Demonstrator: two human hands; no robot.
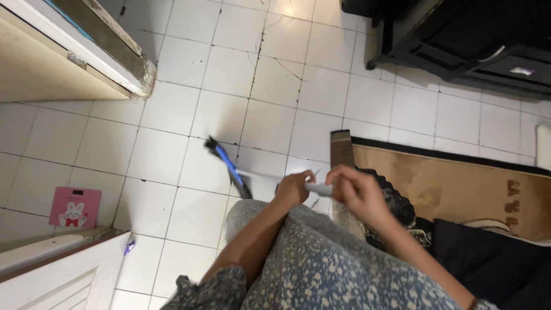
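dress: blue-grey floral fabric [321, 264] fills the bottom of the view, right under both arms
left hand: [294, 189] curled shut around the pale handle of the mop, lower down the shaft than the other hand
right hand: [359, 192] also wrapped tight on the handle, just beside the left one, nearly touching
mop: [229, 166] thin white shaft runs from the hands out to the left, ending in a blue and black head flat on the floor, a bit blurry so can't make out the details
mop vs hands: head sits away from the hands to the left and further out, handle end is inside both grips
rug: [459, 183] tan with a dark border, lying to the right of the hands, one corner close to the right hand
floor: white tiles [270, 86] with cracked grout lines
scale: pink bathroom scale [74, 208] with a bunny picture, far left
furniture: dark piece [459, 40] top right, white door [69, 275] bottom left
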